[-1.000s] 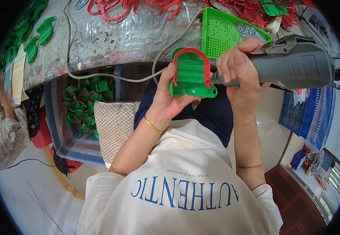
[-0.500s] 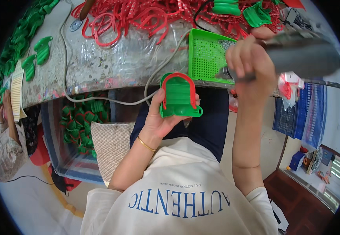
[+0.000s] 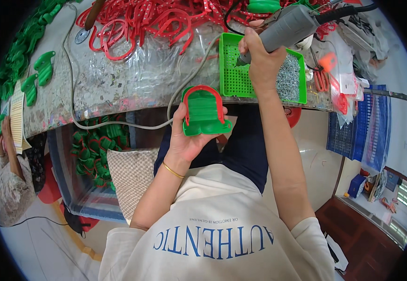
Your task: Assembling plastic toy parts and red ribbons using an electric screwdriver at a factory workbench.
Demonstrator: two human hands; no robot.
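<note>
In my left hand [image 3: 187, 143] rests a green plastic part [image 3: 202, 110], with a red U-shaped plastic piece [image 3: 219, 104] seated around its rim. It is held out just past the table's front edge. My right hand [image 3: 262, 63] is wrapped round a grey electric screwdriver [image 3: 288, 28], its dark tip slanting down to the left. That tip is over the perforated left part of a green plastic tray [image 3: 302, 72]. Small metal screws [image 3: 288, 82] are heaped at the tray's right side. My palm hides part of the screwdriver's body.
Red plastic strips [image 3: 147, 18] pile up at the back of the table [image 3: 119, 84]. A grey cable [image 3: 70, 70] loops over the front edge. Green parts [image 3: 44, 68] lie at left. Below, a crate [image 3: 72, 196] holds finished-looking green-red pieces. Another person's hand [image 3: 7, 129] is far left.
My right hand has swung the screwdriver left and away from me, over the tray, uncovering the screws. My left hand has shifted slightly left with the green part.
</note>
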